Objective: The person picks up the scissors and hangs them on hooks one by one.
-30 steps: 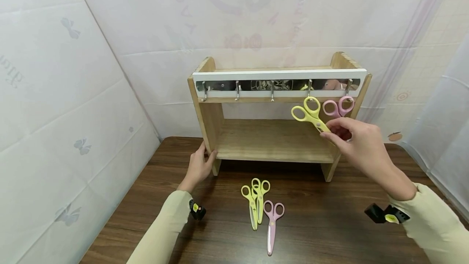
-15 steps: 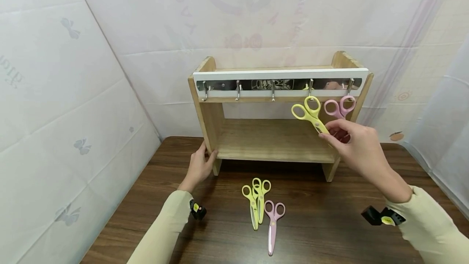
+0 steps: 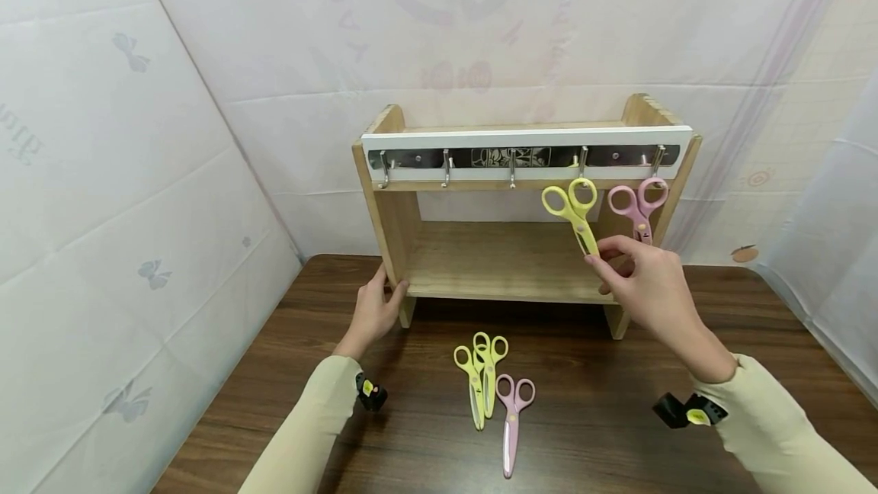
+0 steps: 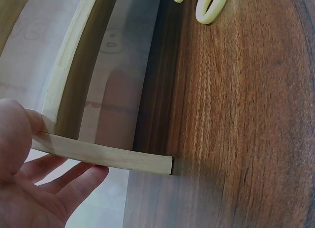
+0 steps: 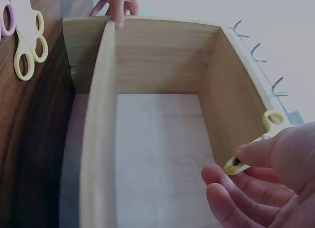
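Note:
My right hand pinches the blade end of a pair of yellow scissors between thumb and fingers. The scissors tilt handles-up, their right loop at the fourth hook of the rack; whether the hook carries them is unclear. Beside them, pink scissors hang from the rightmost hook. My left hand grips the left side panel of the wooden shelf; in the left wrist view its thumb is on one face and its fingers on the other.
Two overlapping yellow scissors and one pink pair lie on the dark wood table before the shelf. A white hook rail spans the shelf's top front. Patterned cloth stands behind and at the sides.
My right hand has moved left and down, swinging the yellow scissors' blades toward vertical. The hanging pink scissors show more now. My left hand keeps its place on the shelf.

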Tool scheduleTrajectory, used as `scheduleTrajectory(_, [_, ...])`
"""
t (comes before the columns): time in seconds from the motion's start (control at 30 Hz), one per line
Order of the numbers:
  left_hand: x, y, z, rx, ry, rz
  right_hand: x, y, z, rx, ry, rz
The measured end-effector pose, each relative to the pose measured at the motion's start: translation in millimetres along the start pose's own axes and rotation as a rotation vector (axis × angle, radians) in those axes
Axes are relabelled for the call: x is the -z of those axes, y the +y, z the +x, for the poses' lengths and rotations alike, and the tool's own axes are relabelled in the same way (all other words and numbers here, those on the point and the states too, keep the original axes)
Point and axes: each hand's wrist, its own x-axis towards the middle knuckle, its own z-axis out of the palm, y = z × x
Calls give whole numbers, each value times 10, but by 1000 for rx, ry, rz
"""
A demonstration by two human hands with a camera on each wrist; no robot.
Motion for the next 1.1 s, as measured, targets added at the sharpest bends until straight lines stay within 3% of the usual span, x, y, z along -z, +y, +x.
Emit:
scheduleTrajectory(0.33, [-5, 4, 8, 0, 1, -2, -170, 71, -51, -85, -21, 70])
scheduleTrajectory(1.1, [0, 0, 16, -11, 14, 38, -231, 122, -72, -129, -32, 123])
